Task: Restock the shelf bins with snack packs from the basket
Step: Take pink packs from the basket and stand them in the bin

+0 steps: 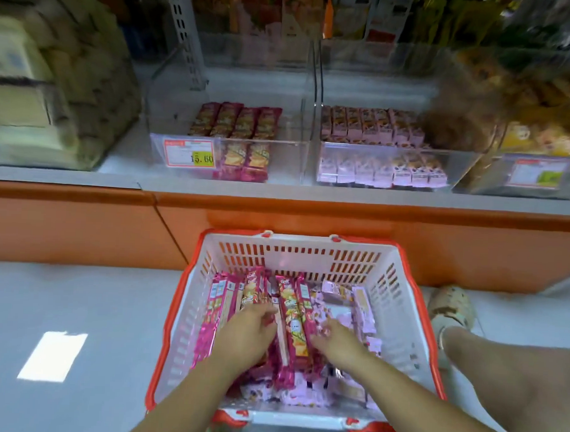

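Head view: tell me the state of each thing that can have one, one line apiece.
Basket, on the floor, holding packs.
Left bin, partly filled, open-topped.
Right bin, partly filled.
Long pink packs, lying in the basket.
Lilac packs, loose in the basket.
Left hand, on the long pink packs; hold unclear.
Right hand, among the packs; hold unclear.

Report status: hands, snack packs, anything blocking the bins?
Left hand and right hand down in basket, on long pink packs; grip unclear. Price-tagged bin part full. Nothing blocking bins.
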